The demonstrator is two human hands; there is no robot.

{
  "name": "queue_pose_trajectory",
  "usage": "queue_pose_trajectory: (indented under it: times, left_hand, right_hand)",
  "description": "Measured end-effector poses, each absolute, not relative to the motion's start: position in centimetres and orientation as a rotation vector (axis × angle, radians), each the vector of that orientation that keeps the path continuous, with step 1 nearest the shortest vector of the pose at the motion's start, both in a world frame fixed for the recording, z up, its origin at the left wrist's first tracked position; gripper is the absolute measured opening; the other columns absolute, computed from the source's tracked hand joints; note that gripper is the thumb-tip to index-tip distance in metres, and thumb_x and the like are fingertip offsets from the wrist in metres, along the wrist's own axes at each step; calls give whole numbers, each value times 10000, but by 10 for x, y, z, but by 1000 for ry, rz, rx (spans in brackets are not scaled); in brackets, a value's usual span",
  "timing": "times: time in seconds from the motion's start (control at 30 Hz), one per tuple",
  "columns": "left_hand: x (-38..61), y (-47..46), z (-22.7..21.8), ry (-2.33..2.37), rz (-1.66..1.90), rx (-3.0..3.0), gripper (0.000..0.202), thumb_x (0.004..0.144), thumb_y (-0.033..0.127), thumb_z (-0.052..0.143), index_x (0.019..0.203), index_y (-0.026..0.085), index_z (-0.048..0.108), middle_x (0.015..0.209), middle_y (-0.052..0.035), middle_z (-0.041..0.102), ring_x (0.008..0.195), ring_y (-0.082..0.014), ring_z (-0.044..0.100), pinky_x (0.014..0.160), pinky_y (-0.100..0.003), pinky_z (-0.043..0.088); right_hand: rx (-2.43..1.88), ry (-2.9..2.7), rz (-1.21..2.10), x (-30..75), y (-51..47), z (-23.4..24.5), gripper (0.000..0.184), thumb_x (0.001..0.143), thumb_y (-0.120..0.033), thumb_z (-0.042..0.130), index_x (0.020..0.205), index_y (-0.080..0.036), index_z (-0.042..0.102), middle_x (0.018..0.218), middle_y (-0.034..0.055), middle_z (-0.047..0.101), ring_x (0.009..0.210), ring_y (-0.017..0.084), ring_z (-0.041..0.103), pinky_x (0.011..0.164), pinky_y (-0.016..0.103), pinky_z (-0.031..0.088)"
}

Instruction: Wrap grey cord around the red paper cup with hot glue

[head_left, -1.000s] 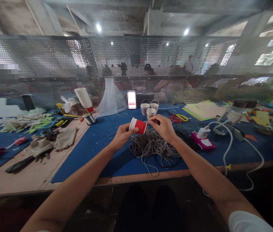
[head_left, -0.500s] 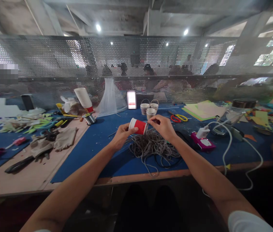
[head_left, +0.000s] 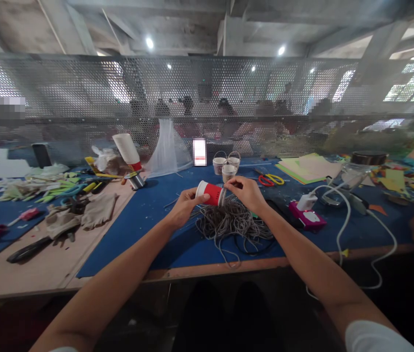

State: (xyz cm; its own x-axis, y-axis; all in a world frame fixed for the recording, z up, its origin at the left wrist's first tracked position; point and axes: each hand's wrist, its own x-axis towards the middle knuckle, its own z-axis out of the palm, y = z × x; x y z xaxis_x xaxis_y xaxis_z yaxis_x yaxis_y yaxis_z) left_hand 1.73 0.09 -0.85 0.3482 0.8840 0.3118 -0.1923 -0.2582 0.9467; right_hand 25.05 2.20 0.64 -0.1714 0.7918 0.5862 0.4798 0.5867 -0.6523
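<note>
My left hand [head_left: 185,207] is closed around a red and white paper cup [head_left: 212,194], which lies tipped on its side in the air. The thumb presses on the red band. At the cup's right end, my right hand [head_left: 247,194] has its thumb and fingers pinched together close to the edge. What it pinches is too small to make out. Just below the cup lies a tangled heap of grey cord [head_left: 234,222]. Behind my right hand stand several small pale cups with looped handles [head_left: 229,172].
Red-handled and yellow-handled scissors [head_left: 271,180] lie right of the small cups, near coloured paper sheets [head_left: 309,166]. A purple power block [head_left: 308,217] with white cables sits at the right. At the left are a leaning cup stack [head_left: 126,149], gloves [head_left: 98,211] and scraps. A perforated screen [head_left: 207,88] stands behind.
The cup has tilted slightly, its right end a little lower, and more of that end's pale edge shows. Both hands stay in nearly the same place.
</note>
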Motion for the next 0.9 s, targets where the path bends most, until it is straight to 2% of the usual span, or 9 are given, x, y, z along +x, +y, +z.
queue_pose_trajectory:
  times: [0.37, 0.5, 0.57, 0.67, 0.73, 0.9]
  left_hand:
    - [19, -2, -4, 645, 1182, 1411, 325, 764, 377, 811, 1002, 158, 790, 921, -69, 750, 851, -202, 644, 884, -332, 462]
    - [18, 3, -7, 655, 1225, 1390, 319, 761, 378, 818, 997, 165, 792, 941, -62, 754, 859, -187, 635, 880, -312, 458]
    - [17, 6, -8, 663, 1257, 1380, 327, 768, 383, 813, 1011, 166, 788, 952, -55, 754, 860, -180, 629, 876, -308, 457]
    - [16, 7, -10, 680, 1297, 1372, 315, 763, 382, 816, 988, 163, 787, 922, -41, 747, 841, -169, 619, 857, -301, 457]
    - [16, 7, -10, 685, 1284, 1376, 329, 760, 387, 817, 1001, 164, 784, 926, -42, 746, 838, -171, 619, 840, -301, 459]
    - [17, 5, -8, 691, 1252, 1383, 331, 760, 377, 816, 1006, 158, 782, 944, -54, 751, 843, -177, 629, 845, -304, 456]
  right_hand:
    - [-1029, -1825, 515, 252, 32, -1, 268, 860, -438, 665, 858, -180, 737, 786, 34, 730, 733, 187, 648, 706, 295, 471]
    - [-1008, -1828, 561, 252, 33, -1, 274, 900, -417, 599, 907, -179, 734, 793, 35, 722, 680, 175, 639, 690, 301, 485]
    - [-963, -1835, 617, 252, 32, -2, 270, 915, -387, 566, 984, -183, 728, 840, 39, 727, 677, 169, 646, 698, 307, 501]
    - [-895, -1842, 638, 251, 32, -4, 256, 887, -346, 605, 1069, -199, 709, 990, 55, 737, 802, 181, 672, 773, 318, 519]
    - [-900, -1845, 590, 249, 32, -5, 260, 861, -358, 649, 1057, -196, 703, 1020, 64, 732, 846, 187, 665, 798, 324, 516]
    - [-924, -1835, 513, 247, 31, -5, 237, 854, -382, 661, 970, -180, 700, 947, 64, 718, 790, 176, 637, 766, 317, 503]
